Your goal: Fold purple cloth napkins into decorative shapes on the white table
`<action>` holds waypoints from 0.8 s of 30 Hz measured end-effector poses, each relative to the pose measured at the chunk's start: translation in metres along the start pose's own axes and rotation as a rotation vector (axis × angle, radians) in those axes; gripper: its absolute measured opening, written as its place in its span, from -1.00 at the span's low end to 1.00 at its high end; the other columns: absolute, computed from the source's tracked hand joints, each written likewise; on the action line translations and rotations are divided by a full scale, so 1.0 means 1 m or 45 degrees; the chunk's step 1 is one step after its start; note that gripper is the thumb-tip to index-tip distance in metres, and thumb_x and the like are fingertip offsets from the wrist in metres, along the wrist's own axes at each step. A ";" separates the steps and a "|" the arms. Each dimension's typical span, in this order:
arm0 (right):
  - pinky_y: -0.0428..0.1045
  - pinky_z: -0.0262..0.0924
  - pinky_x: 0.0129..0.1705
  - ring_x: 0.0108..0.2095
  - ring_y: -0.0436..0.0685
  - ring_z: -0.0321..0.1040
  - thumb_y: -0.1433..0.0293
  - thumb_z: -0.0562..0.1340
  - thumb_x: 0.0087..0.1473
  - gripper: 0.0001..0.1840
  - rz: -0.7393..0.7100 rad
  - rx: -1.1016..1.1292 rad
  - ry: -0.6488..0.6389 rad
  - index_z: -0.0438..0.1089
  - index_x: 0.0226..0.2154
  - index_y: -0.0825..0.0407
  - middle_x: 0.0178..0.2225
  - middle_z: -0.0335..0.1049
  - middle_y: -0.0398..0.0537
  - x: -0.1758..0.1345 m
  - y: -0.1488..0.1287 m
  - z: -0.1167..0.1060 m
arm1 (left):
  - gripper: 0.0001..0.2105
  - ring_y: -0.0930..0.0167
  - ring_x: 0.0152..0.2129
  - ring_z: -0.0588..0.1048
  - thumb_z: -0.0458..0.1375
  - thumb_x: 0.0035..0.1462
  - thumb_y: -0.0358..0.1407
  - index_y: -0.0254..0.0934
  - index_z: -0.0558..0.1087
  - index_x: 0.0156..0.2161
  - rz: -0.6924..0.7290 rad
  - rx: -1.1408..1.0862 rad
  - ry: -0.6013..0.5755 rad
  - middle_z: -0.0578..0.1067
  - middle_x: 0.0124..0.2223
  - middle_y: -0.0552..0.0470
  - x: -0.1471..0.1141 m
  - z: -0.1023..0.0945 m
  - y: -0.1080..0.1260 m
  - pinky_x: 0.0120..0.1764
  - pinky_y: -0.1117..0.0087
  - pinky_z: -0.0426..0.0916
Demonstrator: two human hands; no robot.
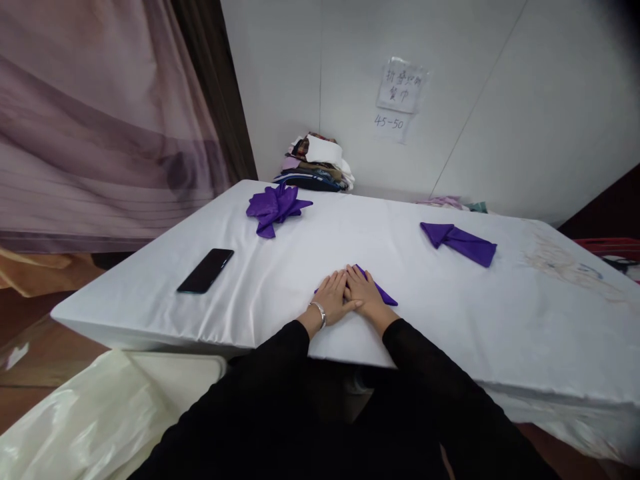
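A folded purple napkin (384, 295) lies near the front of the table, mostly hidden under my hands; one pointed corner sticks out to the right. My left hand (332, 297), with a silver bracelet at the wrist, presses flat on it, fingers stretched forward. Beside and touching it, my right hand (364, 291) also rests flat on the cloth, the two hands meeting in the middle. To the right is another purple napkin (463, 243), folded into a long strip with a pointed end. A bunched, petal-like purple napkin (276, 207) sits at the back left.
A white cloth covers the table (280, 293). A black phone (206, 271) lies on the left. Behind the table's far edge is a stack of folded clothes (315, 167). Handwritten paper signs (399, 87) hang on the wall, and a curtain (100, 127) hangs at left.
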State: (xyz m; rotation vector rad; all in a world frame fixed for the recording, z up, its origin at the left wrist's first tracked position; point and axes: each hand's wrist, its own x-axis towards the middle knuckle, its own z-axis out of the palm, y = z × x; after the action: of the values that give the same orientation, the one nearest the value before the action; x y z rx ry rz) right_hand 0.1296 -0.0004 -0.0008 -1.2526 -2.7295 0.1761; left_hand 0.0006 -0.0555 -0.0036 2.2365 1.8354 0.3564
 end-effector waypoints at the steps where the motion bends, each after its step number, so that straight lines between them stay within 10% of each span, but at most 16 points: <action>1: 0.20 -0.34 0.19 0.26 0.19 -0.31 0.23 -0.13 0.20 -0.46 -0.005 0.001 0.006 -0.02 0.20 0.04 0.26 -0.15 -0.01 -0.001 0.002 0.000 | -0.19 0.26 0.24 -0.18 -0.19 0.07 0.15 -0.43 -0.15 0.26 -0.011 0.020 -0.007 -0.12 0.31 -0.16 -0.001 0.000 -0.001 0.21 0.19 -0.24; 24: 0.23 -0.37 0.21 0.27 0.21 -0.34 -0.03 -0.21 0.14 -0.22 0.173 -0.037 -0.060 -0.21 0.25 0.11 0.28 -0.25 0.04 -0.082 0.068 -0.012 | -0.20 0.18 0.23 -0.16 -0.25 0.06 0.19 -0.36 -0.06 0.25 -0.210 0.156 -0.105 -0.08 0.30 -0.17 -0.014 -0.019 -0.028 0.18 -0.01 -0.25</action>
State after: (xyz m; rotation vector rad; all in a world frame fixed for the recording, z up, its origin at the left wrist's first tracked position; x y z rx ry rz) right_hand 0.2353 -0.0186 -0.0053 -1.4609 -2.6955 0.1827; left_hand -0.0346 -0.0634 0.0049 2.1214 2.0300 0.1235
